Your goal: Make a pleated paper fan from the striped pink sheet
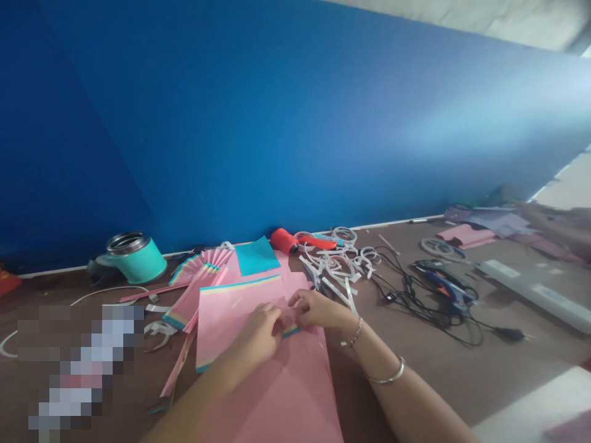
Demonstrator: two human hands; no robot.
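My left hand (264, 330) lies over the right part of a pink paper sheet (226, 329) edged with blue and yellow strips, its fingers closed at the sheet's right edge. Facing it, my right hand (318, 309) has its fingers curled in on the same edge, with a bracelet and a bangle on the arm. Exactly what sits between the fingertips is partly hidden. Underneath, a larger pink sheet (286, 400) reaches toward me. Folded pink paper fans (198, 295) rest to the left, and a blue paper piece (256, 257) lies just behind.
A teal mug (138, 258) stands at the back left. A red thread spool (282, 241) and tangled white strips (339, 264) lie behind my hands. To the right are a glue gun (447, 289) with black cable, a white bar (535, 295) and pink paper (466, 235). A blue wall (277, 123) rises behind.
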